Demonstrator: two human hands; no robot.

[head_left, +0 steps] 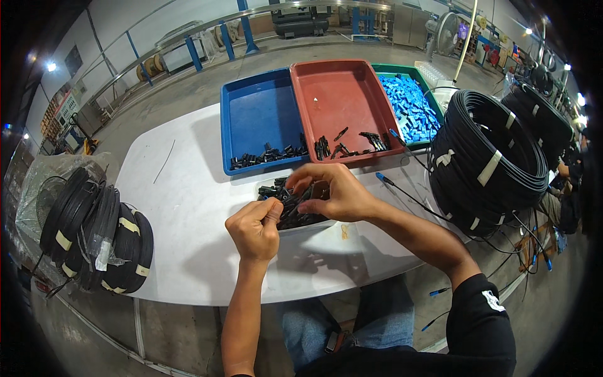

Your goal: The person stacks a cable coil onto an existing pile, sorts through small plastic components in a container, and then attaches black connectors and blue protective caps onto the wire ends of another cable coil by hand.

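A white container [295,227] full of small black plastic pieces [301,218] sits on the white table, near its middle. At its left end is my left hand [253,231], closed with the thumb pressed against the curled fingers. Whatever it pinches is hidden or too small to name. My right hand [339,193] arches over the container from the right. Its thumb and fingers are curved but apart, with black pieces showing in the gap below and nothing visibly gripped.
Behind the container stand a blue tray [260,119] and a red tray [342,94] holding black pieces, and a green tray [433,100] of blue connectors. Coils of black cable [487,163] rise at right, with blue-tipped ends [384,180] trailing. More cable coils [129,248] lie left.
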